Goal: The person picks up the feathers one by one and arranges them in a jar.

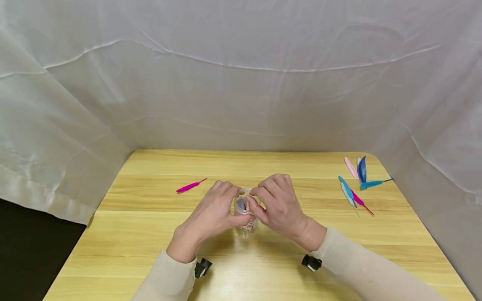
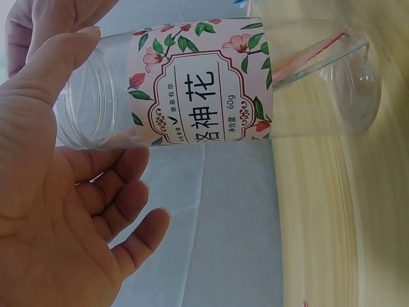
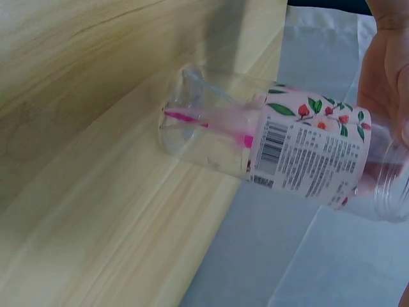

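Partly, fingers (image 1: 260, 196) hide jar (image 1: 246, 225).

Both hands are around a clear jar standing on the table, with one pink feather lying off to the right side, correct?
Not quite. The lone pink feather lies to the left of the hands; the head view shows it. Both hands, left and right, are around the clear jar on the table.
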